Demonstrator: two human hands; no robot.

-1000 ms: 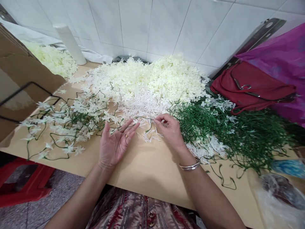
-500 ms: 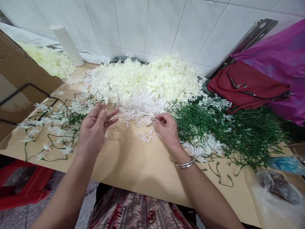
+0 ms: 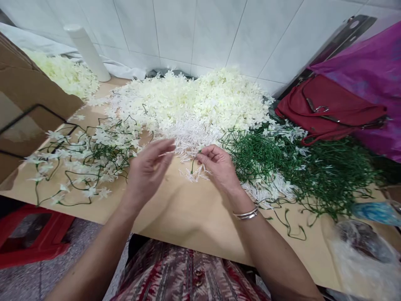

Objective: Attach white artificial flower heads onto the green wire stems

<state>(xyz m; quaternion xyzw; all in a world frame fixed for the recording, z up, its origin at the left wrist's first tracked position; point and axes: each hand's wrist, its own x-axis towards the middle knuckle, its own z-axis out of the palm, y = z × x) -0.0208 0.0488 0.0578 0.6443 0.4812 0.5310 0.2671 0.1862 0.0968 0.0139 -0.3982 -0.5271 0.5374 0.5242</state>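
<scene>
Pinched in the fingertips of my right hand [image 3: 218, 166] is a thin green plastic stem [image 3: 192, 166], its end hanging down over the loose white stamens [image 3: 196, 173]. My left hand [image 3: 152, 169] hovers to the left with thumb and fingers apart, nothing visible in it. Behind both hands rises a heap of cream-white artificial petals [image 3: 200, 98], with thin white pieces [image 3: 191, 136] at its front. White flowers on green stems [image 3: 90, 159] lie left of my left hand. A tangle of green stems [image 3: 260, 152] lies right of my right hand.
A cardboard box [image 3: 34, 96] with a black wire frame stands at the left. A white cylinder [image 3: 89, 54] leans near the tiled wall. At the right are a red bag [image 3: 332, 108], a purple plastic bag [image 3: 379, 71] and a clear plastic bag [image 3: 369, 259]. A red stool [image 3: 40, 238] is below.
My left hand has moved right, from beside the finished-looking stemmed flowers toward my right hand. The green stem in my right hand now points downward.
</scene>
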